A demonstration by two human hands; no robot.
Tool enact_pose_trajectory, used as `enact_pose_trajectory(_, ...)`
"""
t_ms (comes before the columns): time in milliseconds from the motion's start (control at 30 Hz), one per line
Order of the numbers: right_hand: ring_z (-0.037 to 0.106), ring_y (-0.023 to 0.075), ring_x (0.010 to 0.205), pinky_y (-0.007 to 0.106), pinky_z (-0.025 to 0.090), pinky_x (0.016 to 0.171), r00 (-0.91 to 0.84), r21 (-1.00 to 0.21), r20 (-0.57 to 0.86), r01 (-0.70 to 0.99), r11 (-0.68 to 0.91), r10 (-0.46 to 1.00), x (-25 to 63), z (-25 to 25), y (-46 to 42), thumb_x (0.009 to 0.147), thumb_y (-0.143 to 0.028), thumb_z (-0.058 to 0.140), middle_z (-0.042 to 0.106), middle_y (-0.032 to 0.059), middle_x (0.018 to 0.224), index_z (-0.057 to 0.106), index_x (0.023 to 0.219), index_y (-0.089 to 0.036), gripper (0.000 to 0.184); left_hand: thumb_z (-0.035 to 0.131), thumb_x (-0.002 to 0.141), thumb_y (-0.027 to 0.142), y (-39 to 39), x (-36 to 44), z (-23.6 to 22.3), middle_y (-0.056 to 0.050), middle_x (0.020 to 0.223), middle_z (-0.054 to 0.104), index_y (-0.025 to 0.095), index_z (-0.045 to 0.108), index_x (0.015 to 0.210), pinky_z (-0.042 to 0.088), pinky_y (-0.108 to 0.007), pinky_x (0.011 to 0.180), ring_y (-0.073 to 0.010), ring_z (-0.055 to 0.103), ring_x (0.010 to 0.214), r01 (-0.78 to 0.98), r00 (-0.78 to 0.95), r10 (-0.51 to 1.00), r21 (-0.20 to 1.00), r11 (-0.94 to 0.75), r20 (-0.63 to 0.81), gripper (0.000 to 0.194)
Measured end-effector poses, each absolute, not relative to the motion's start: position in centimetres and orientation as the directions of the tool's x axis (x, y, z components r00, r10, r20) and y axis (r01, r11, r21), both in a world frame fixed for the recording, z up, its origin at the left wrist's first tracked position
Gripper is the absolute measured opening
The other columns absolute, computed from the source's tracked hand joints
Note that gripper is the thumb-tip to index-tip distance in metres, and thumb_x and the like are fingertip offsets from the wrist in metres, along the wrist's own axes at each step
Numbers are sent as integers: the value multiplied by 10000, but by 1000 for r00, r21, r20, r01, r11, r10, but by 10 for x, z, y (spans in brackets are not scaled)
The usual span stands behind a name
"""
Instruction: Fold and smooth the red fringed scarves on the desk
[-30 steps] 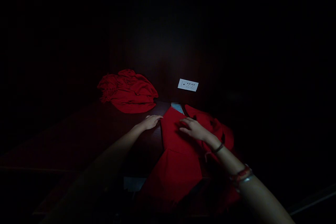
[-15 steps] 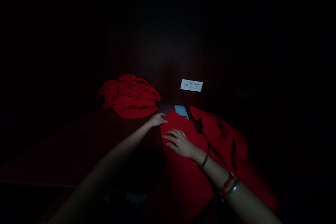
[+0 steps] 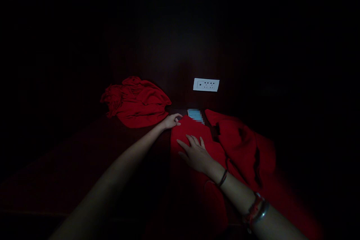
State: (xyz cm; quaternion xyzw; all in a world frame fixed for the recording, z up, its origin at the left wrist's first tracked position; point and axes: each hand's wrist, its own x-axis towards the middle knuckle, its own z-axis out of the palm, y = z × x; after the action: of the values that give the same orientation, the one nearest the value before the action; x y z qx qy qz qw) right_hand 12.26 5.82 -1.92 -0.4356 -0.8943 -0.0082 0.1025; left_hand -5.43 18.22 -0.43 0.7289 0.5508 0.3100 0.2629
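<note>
Right grip [image 3: 197, 155] shifted, spread over red cloth [image 3: 192, 125] | left grip [image 3: 172, 121] at edge, hold unclear

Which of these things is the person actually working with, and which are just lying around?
Apparently in use:
Flat red cloth, right hand over it, left hand at its edge
Rumpled red cloth to the right, possibly the same piece

Apparently just there:
Heaped red cloth to the left
Pale blue item, unclear what
Wall socket

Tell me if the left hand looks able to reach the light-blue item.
Probably yes: from the left hand, the light-blue item is close; only the nearest red cloth, possibly overlapping its near edge, might interfere.
</note>
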Motion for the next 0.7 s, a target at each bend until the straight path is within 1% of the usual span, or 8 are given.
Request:
enact_pose_trajectory(67,146,286,1182,544,61,896,-605,-88,187,774,627,774,122,-17,58,781,-520,255,191,87,1314,255,1239,-338,493,533,687,343,182,-58,-3,19,618,544,137,430,1106,363,-184,471,-84,483,495,610,156,987,790,-68,-35,478)
enact_pose_trajectory(133,142,297,1182,555,56,889,-628,-96,174,756,648,759,122,-16,59,770,-536,266,170,74,1323,268,1226,-363,488,502,703,409,183,-58,-1,4,633,559,128,343,1182,362,-184,450,-83,490,473,560,112,986,828,40,-123,577)
enact_pose_trajectory(167,142,302,1181,560,55,886,-640,-100,165,746,659,750,122,-15,58,767,-539,270,166,68,1325,274,1220,-376,481,515,698,391,184,-57,0,-3,655,570,133,325,1196,372,-184,456,-85,502,488,536,113,988,843,32,-109,591)
enact_pose_trajectory(233,141,309,1182,566,50,881,-658,-110,145,731,673,739,122,-14,57,766,-541,273,162,60,1327,282,1209,-395,467,563,668,270,189,-50,1,-11,689,593,136,396,1149,402,-193,497,-98,531,549,502,151,988,863,-63,-16,526)
enact_pose_trajectory(367,113,324,1190,569,39,883,-666,-130,114,725,676,737,122,-12,54,765,-543,271,125,44,1342,275,1211,-401,468,532,620,74,206,-39,5,-28,756,616,107,580,887,423,-222,649,-127,548,731,467,167,973,856,-220,159,273)
enact_pose_trajectory(467,49,329,1200,572,16,885,-677,-120,106,718,685,728,122,-9,52,756,-542,298,52,27,1360,252,1224,-394,493,510,639,99,220,-41,10,-30,831,616,113,600,860,406,-243,726,-139,539,800,470,135,948,823,-319,289,239)
enact_pose_trajectory(567,-34,330,1203,572,-12,886,-696,-91,97,706,703,711,121,-6,49,743,-529,343,-16,1,1366,251,1225,-391,510,492,661,145,229,-50,11,-28,846,624,126,617,847,400,-267,758,-151,547,799,526,135,899,739,-421,417,224)
enact_pose_trajectory(700,-55,328,1203,573,-18,886,-711,-114,59,693,712,701,121,-4,48,754,-531,316,-3,-7,1368,245,1228,-392,499,477,674,148,229,-57,-4,-34,964,600,141,613,878,354,-257,838,-153,512,921,584,238,888,672,-455,394,245)
